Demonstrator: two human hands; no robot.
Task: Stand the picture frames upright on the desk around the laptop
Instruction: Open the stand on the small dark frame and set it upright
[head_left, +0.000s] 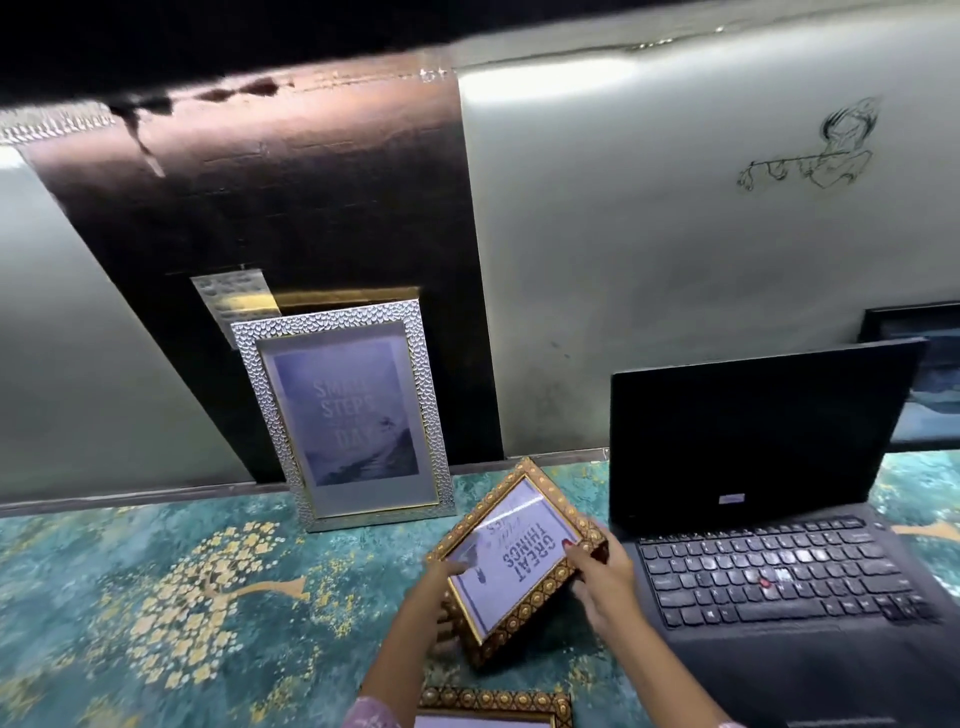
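Both my hands hold a small gold patterned picture frame with a "Great Things" print, tilted and turned askew above the desk, just left of the open black laptop. My left hand grips its lower left edge. My right hand grips its right edge. A taller silver frame with a blue print stands upright against the dark wall panel, behind and left of my hands. Another gold frame lies flat at the bottom edge. A dark frame stands behind the laptop on the right, partly hidden.
The desk carries a teal cover with a gold tree pattern. A pale wall with a line drawing rises right behind it. A dark overhang runs across the top of the view.
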